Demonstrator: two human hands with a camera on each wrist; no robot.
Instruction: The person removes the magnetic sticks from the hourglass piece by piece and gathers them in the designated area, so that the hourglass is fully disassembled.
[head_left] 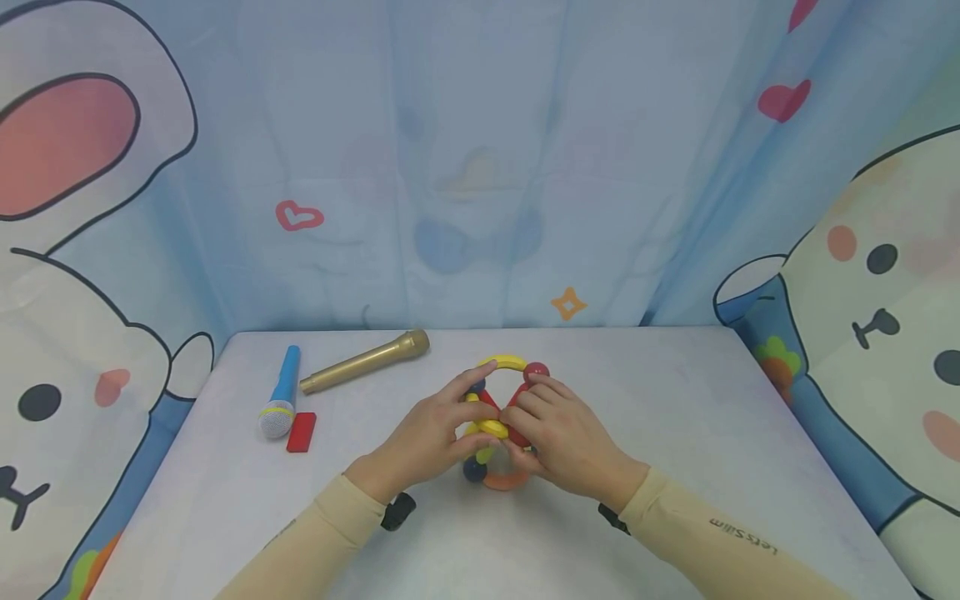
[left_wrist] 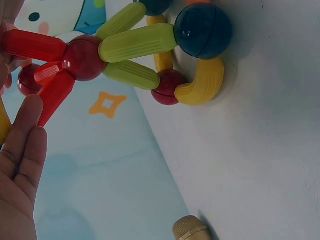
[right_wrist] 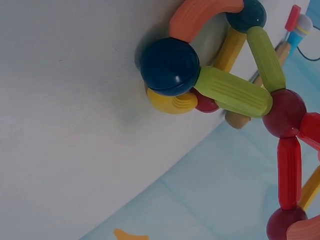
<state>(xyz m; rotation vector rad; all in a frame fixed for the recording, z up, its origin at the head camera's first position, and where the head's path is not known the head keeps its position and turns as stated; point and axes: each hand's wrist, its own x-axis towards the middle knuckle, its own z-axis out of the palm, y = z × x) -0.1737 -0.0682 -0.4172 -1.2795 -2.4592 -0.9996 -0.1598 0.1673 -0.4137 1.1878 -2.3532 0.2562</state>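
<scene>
Both hands are on a construction of magnetic balls and ribbed rods on the white table. Its base has blue balls (left_wrist: pixel 203 31), an orange curved rod (right_wrist: pixel 197 17) and yellow curved rods (left_wrist: pixel 204 85). Green rods (left_wrist: pixel 137 44) rise to a dark red ball (right_wrist: pixel 284 113), from which red rods (right_wrist: pixel 289 172) branch upward. At the top sits a yellow curved rod (head_left: pixel 506 362) beside a red ball (head_left: pixel 536 371). My left hand (head_left: pixel 423 429) holds the upper left side, thumb and fingers around the pieces. From the right, my right hand (head_left: pixel 566 429) grips the red pieces, partly hiding them.
A gold microphone (head_left: pixel 363 362) lies at the back left of the table (head_left: pixel 225 500). Beside it are a blue toy microphone (head_left: pixel 285 387) with a silver head and a flat red block (head_left: pixel 302 432). A blue cartoon-print curtain (head_left: pixel 480 108) hangs behind the table.
</scene>
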